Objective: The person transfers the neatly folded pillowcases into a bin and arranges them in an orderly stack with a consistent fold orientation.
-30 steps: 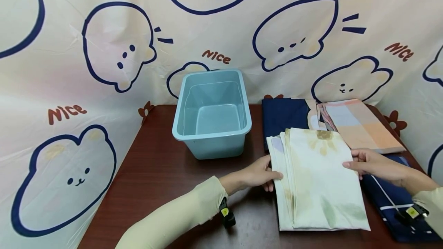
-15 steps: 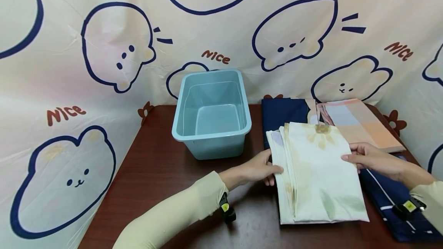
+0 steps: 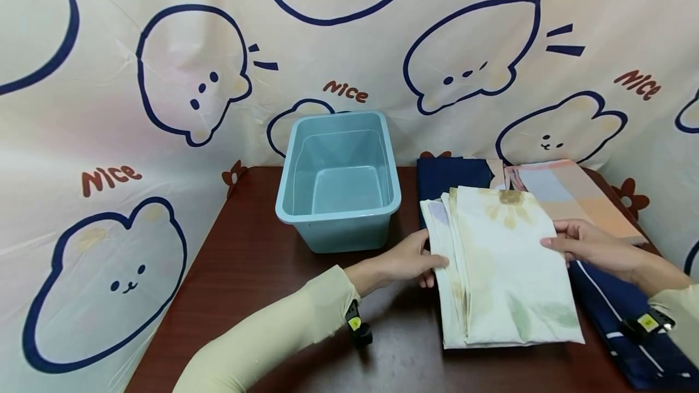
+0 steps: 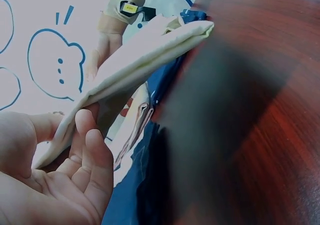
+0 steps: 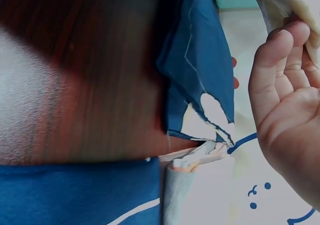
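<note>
A folded cream cloth (image 3: 510,278) with a faded flower-and-leaf print is held up between both hands, above the table. My left hand (image 3: 408,259) pinches its left edge, where several folded layers show, with the thumb on top and fingers beneath. On the opposite edge, my right hand (image 3: 595,251) grips the cloth in the same way. The left wrist view shows the folded cloth (image 4: 135,60) tilted, apart from the dark wood, with fingertips curled under it. Only a corner of the cloth (image 5: 287,5) appears in the right wrist view.
A light blue plastic tub (image 3: 349,229) stands at the back middle of the brown table (image 3: 262,265). Behind the cloth lie a folded navy cloth (image 3: 450,178) and a peach checked cloth (image 3: 587,199). Another navy cloth (image 3: 628,332) with white lines lies at the right.
Both hands have raised the folded cream cloth a little, and it sits higher in the head view. The grip on both edges stays the same. The tub and other cloths have not moved.
</note>
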Demonstrator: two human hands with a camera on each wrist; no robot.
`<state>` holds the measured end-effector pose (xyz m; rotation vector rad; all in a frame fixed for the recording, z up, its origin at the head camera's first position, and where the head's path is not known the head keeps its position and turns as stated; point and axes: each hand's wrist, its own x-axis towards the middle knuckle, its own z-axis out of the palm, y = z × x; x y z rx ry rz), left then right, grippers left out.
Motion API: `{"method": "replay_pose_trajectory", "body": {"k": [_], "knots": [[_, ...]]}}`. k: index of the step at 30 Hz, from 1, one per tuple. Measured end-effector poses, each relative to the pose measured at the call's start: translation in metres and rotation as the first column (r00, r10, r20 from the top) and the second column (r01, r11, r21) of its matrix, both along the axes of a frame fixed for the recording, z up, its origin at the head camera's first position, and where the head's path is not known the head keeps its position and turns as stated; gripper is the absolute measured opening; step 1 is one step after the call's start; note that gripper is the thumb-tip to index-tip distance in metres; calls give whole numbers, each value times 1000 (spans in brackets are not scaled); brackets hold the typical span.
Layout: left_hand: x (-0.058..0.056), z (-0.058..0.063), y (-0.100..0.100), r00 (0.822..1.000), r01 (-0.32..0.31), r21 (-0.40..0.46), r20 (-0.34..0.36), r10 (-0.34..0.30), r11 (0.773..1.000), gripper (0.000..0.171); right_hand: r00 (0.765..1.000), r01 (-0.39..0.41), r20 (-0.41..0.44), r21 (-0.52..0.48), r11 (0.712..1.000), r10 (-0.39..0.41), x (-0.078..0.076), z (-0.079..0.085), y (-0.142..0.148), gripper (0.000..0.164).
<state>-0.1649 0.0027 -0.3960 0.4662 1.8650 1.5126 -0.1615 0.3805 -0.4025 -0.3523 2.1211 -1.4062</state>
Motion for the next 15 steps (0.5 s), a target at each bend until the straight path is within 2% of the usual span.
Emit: {"method": "replay_pose_trajectory", "body": {"k": [10, 15], "knots": [[-2, 13, -6, 1000, 1, 20, -16, 0, 1000, 46, 1000, 0, -13, -15, 1000, 0, -9, 10, -2, 36], [-4, 21, -8, 1000, -9, 11, -23, 10, 1000, 48, 999, 34, 5, 18, 999, -34, -13, 17, -4, 31]]}}
